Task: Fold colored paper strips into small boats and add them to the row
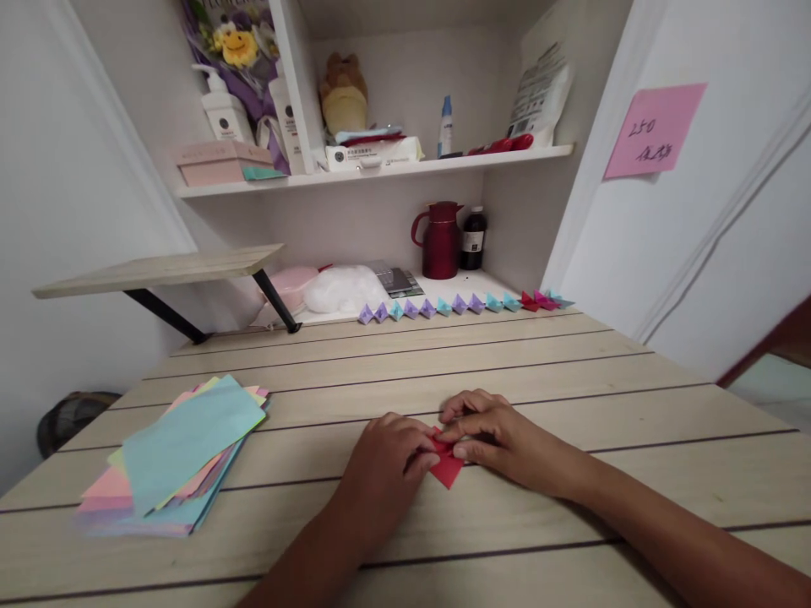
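with the red paper (447, 467) flat on the table (443, 355) near its front edge, left hand (386, 469) clamping it down and right hand (500, 435) pinching its upper fold, align edges first, then press the crease firmly.

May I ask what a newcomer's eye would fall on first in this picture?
The left hand and right hand pinch a red folded paper on the pale wooden table. A stack of pastel paper sheets lies at left; a row of purple, blue and pink folded paper shapes lines the white ledge behind.
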The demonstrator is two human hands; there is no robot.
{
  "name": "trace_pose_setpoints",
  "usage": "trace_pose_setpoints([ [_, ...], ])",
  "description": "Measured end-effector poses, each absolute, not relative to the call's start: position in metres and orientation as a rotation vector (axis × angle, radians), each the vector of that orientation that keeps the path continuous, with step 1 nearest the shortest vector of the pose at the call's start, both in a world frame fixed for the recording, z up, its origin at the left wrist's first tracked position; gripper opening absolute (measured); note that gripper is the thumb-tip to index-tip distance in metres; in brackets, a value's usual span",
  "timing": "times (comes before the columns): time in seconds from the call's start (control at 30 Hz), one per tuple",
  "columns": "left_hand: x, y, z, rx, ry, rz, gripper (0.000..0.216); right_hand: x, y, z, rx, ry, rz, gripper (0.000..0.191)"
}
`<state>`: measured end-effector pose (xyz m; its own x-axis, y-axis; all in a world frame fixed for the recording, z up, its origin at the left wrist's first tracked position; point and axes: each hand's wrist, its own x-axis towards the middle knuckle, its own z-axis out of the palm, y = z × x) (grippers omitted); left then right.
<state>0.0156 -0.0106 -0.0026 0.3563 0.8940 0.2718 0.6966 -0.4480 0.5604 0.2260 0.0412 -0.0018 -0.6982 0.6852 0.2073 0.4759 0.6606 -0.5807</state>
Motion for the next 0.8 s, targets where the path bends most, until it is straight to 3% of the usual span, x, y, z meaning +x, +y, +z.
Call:
trace_pose_setpoints([
  [0.23,0.025,-0.007,-0.013,2.133,1.615,0.886,0.008,0.22,0.038,-0.004,-1.009,-2.431,0.629,0.017],
  [0.53,0.03,-0.007,-0.009,2.152,1.786,0.748,0.006,0.213,0.035,-0.006,-1.121,-2.39,0.541,0.006],
  [0.8,0.031,-0.012,-0.005,2.195,1.907,0.632,0.014,0.206,0.036,-0.005,-1.249,-2.332,0.576,0.016],
])
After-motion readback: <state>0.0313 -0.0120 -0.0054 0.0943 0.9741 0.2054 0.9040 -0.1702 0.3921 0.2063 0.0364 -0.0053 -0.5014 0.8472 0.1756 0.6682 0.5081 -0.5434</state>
